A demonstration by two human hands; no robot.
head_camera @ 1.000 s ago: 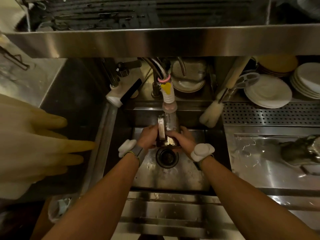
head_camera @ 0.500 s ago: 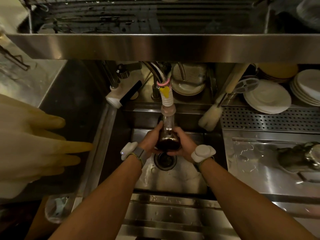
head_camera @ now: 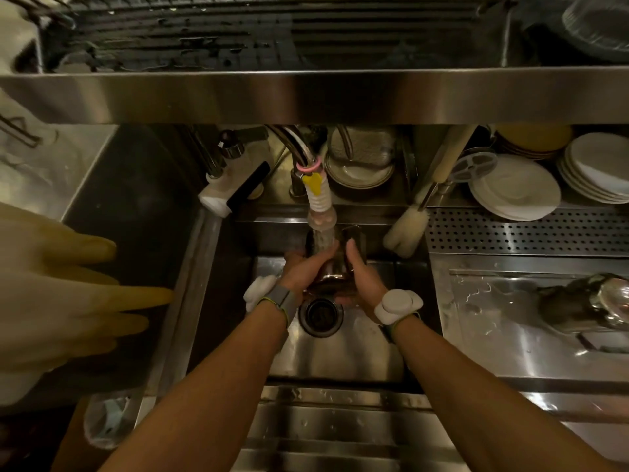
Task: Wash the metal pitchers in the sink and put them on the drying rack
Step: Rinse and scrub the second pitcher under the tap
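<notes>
A metal pitcher (head_camera: 335,270) is held over the sink (head_camera: 340,359), right under the white hose nozzle of the tap (head_camera: 319,212), with water running onto it. My left hand (head_camera: 308,267) grips its left side, fingers curled over the top. My right hand (head_camera: 360,277) grips its right side, thumb up along the wall. The drain (head_camera: 320,313) lies just below the pitcher. A second metal pitcher (head_camera: 585,303) lies on its side on the wet counter at the right. The drying rack (head_camera: 238,35) is on the shelf overhead.
Yellow rubber gloves (head_camera: 68,287) hang at the left. A bottle brush (head_camera: 406,229) leans at the sink's back right corner. Stacks of white plates (head_camera: 514,189) stand behind a perforated tray (head_camera: 527,231). A steel shelf edge (head_camera: 306,97) crosses above.
The pitcher has been turned in my hands and lifted a little closer to the nozzle. My left fingers now wrap over its top; both hands stay over the drain.
</notes>
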